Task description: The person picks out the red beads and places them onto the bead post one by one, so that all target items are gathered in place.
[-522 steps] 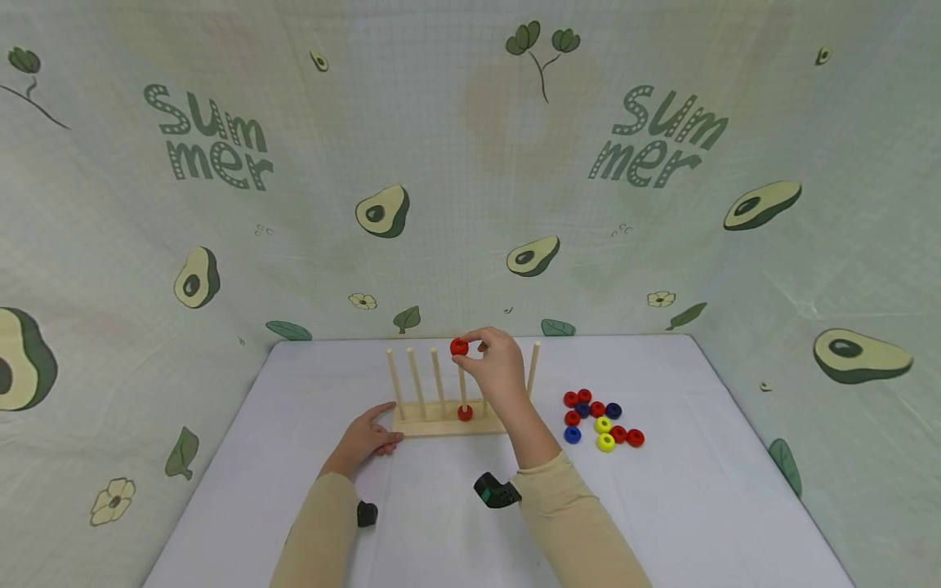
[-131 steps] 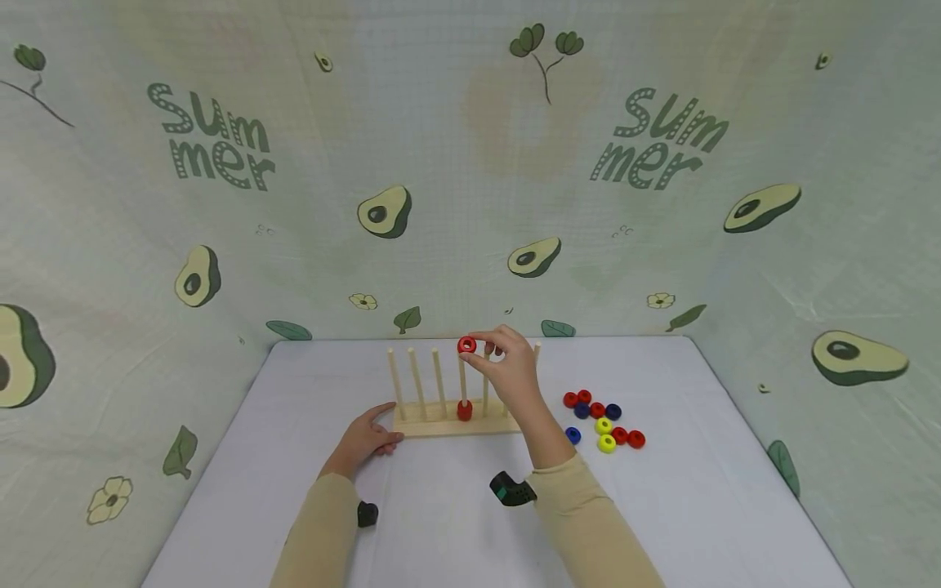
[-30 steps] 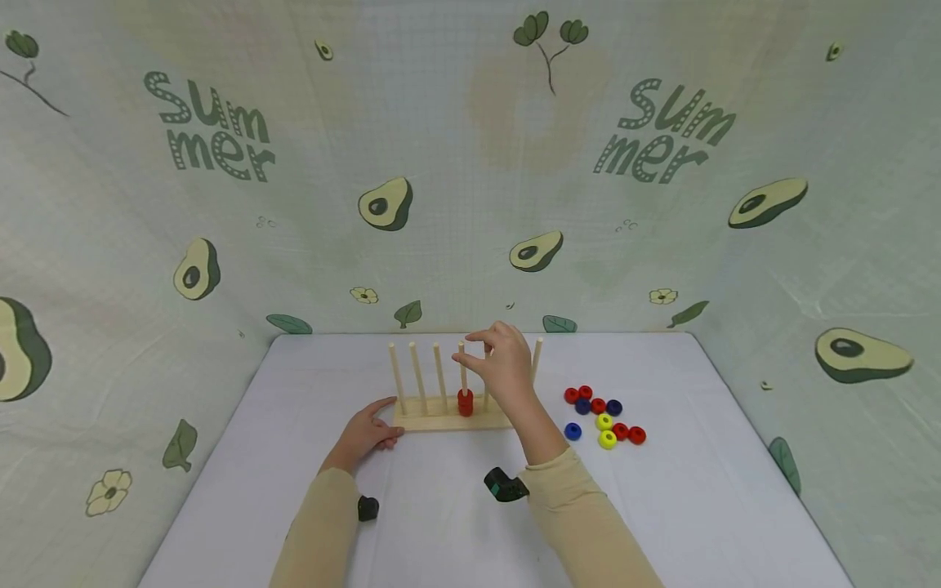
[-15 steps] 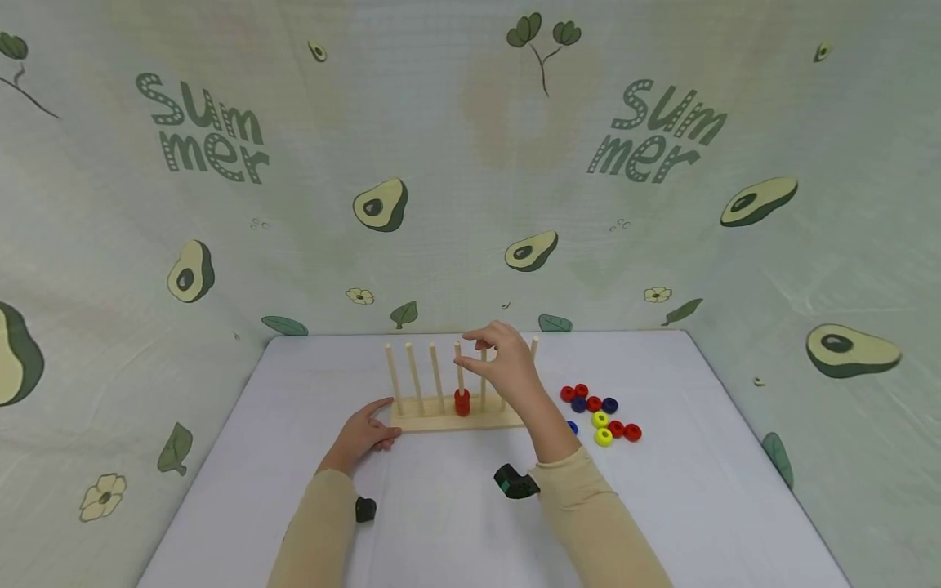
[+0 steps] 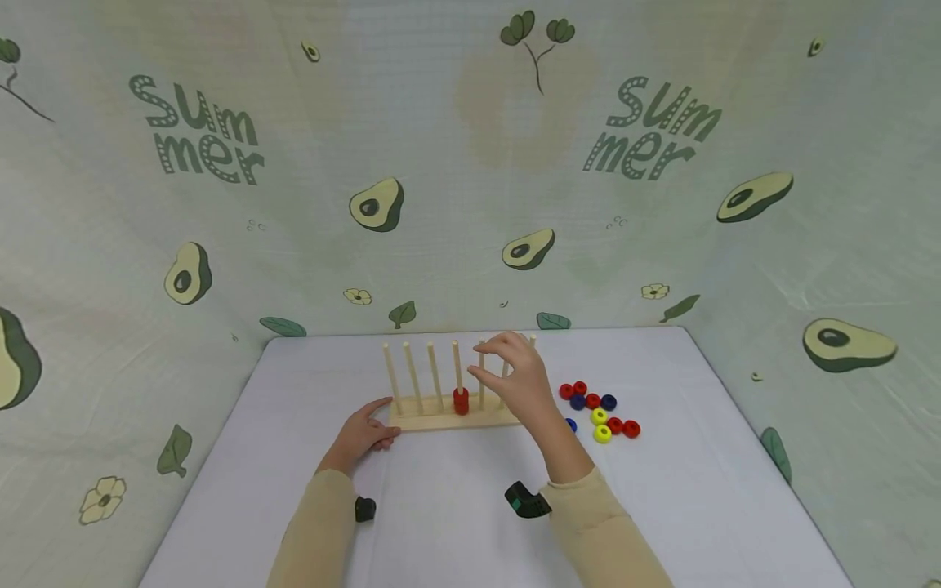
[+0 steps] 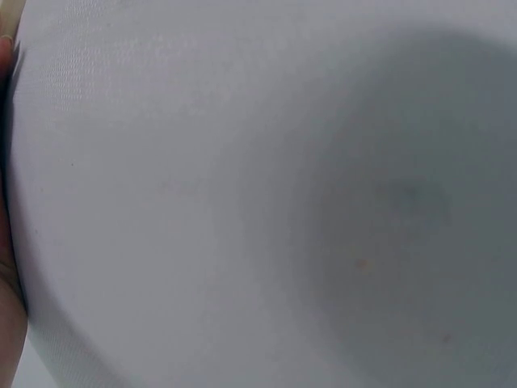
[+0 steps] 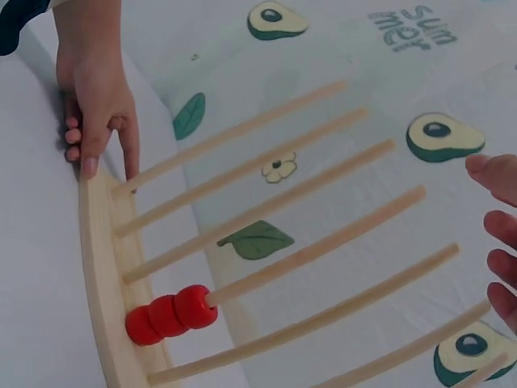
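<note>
R hand (image 5: 518, 376) has drawn back from 4th upright wooden peg (image 5: 458, 367), thumb & fingers spread, nothing betw. them; 3 round red beads (image 5: 461, 401) sit stacked low on it, so last one looks fully placed; L hand (image 5: 363, 431) pinches L end of pale wooden rack (image 5: 422, 423)

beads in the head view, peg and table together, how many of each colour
Red beads: 8 (3 on a peg, 5 loose)
Blue beads: 3 (1 partly hidden)
Yellow beads: 2
Total: 13
</note>
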Available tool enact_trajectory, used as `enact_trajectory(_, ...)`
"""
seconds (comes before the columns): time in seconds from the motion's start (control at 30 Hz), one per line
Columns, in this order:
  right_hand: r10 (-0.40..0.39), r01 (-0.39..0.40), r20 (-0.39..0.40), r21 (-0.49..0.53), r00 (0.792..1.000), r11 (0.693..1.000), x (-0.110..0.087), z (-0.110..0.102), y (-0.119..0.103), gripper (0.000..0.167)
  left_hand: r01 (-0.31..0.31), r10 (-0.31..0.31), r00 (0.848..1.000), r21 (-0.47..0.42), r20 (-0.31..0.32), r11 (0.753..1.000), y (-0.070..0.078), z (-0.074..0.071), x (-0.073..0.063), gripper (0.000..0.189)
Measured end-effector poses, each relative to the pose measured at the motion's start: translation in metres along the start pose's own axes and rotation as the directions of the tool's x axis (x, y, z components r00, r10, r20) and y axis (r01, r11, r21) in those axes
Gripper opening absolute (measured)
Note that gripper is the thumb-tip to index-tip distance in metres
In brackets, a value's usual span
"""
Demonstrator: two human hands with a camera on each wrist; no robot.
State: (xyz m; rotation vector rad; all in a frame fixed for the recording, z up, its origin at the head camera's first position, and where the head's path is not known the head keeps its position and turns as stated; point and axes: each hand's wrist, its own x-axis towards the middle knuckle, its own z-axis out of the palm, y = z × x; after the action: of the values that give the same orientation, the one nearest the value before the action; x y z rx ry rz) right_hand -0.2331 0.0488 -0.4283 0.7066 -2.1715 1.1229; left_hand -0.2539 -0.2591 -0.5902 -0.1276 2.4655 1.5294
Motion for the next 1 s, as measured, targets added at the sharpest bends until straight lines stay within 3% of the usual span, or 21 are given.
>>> enact_trajectory(0.5, 0.152, -0.149, -0.105, 0.029, 0.983, 0.988, -0.031, -0.019, 0.024, 0.024, 0.002, -0.002, 1.0, 0.0, -0.021, 1.0, -0.001, 0.002, 0.001, 0.072)
enact_trajectory(1.0, 0.354, -0.357, -0.152, 0.007, 0.923, 0.934, -0.064, -0.039, 0.055, 0.02, -0.011, 0.011, 1.0, -0.013, -0.018, 1.0, -0.003, 0.002, 0.001, 0.073)
